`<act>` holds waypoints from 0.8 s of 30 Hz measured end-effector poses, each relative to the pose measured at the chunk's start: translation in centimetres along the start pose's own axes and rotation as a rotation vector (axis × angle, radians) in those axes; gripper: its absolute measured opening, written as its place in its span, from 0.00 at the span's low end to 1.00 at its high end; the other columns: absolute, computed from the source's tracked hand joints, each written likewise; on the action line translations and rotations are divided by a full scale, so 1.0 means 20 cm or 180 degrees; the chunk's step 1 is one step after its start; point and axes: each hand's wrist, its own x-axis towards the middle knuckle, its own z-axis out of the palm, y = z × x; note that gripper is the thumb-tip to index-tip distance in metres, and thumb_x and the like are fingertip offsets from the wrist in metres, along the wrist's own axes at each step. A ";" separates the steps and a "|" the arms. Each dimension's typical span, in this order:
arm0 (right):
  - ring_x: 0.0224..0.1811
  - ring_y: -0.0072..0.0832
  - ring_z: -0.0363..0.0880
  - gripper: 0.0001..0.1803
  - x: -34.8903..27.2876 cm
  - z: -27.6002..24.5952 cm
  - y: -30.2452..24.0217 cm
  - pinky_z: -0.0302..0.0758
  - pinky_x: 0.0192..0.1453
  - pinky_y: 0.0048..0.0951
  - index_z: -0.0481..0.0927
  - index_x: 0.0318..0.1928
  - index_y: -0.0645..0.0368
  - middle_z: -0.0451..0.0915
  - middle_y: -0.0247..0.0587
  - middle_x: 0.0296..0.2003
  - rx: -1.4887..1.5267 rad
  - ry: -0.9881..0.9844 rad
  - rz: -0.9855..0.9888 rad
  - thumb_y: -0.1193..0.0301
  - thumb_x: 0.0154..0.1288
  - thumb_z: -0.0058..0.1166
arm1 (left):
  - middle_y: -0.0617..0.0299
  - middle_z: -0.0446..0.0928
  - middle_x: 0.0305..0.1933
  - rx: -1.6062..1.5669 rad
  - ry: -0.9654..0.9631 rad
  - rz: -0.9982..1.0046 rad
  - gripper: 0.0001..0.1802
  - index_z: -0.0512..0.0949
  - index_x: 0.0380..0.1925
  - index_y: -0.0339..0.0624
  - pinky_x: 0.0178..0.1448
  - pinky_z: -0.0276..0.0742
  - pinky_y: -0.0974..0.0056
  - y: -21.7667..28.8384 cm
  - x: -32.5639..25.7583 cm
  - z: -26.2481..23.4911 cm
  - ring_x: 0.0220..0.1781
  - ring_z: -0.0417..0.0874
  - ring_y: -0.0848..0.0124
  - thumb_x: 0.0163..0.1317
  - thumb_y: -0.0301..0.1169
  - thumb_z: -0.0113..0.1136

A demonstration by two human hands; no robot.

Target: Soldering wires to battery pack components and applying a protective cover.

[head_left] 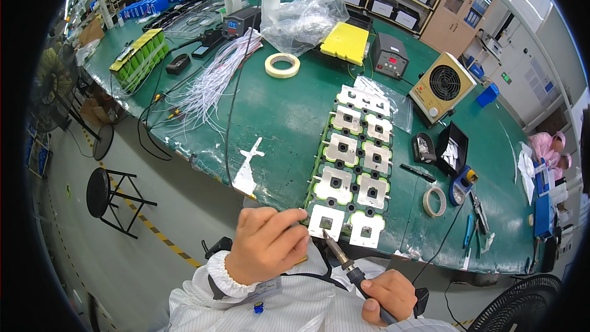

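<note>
Right hand (388, 295) gripping soldering iron (342, 258)

1. Small red-lit display (391, 60) on the dark box at the counter's far side, beside the yellow pad.
2. Clear crumpled plastic bag (305, 17), far centre.
3. White rectangular labels (389, 8) on dark shelf bins behind the counter.
4. Small green wall sign (506, 78), right.

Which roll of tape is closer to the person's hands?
The smaller roll of tape, lying flat at the right by the blue-handled tool. The bigger cream roll sits far back, near the plastic bag.
</note>
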 end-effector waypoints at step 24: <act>0.28 0.33 0.78 0.15 -0.08 -0.18 0.25 0.73 0.32 0.33 0.81 0.43 0.70 0.78 0.47 0.27 -0.0913 0.1208 0.0269 0.68 0.72 0.51 | 0.66 0.85 0.51 -0.0035 0.0262 -0.0356 0.11 0.83 0.32 0.49 0.56 0.67 0.55 -0.22 0.01 0.02 0.46 0.77 0.60 0.47 0.23 0.70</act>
